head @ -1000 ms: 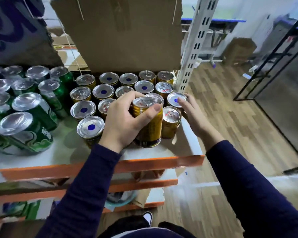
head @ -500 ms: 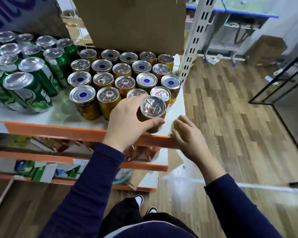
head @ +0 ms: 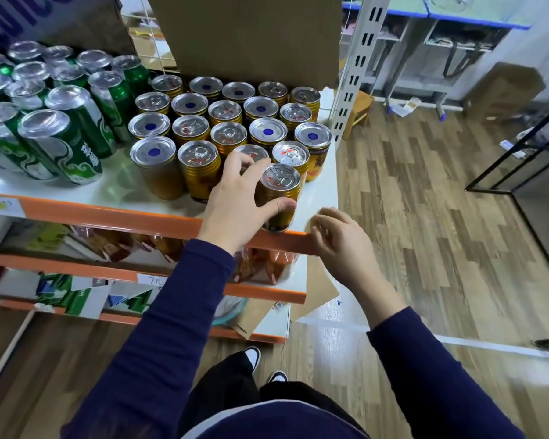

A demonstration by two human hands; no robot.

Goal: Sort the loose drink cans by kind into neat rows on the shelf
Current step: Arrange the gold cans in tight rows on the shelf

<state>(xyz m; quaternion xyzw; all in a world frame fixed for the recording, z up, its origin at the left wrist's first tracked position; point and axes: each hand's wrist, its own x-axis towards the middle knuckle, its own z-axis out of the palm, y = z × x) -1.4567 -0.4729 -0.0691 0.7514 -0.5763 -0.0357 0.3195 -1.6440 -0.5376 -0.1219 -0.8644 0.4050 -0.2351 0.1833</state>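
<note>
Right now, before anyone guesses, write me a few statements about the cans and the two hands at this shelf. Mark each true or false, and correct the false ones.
1. The left hand grips a gold can at the front edge of the shelf. True.
2. The right hand also grips a can. False: it holds nothing, and its fingers are loosely curled.
3. The green cans are grouped left of the gold cans. True.
4. The gold cans lie on their sides. False: they stand upright, tops showing.
</note>
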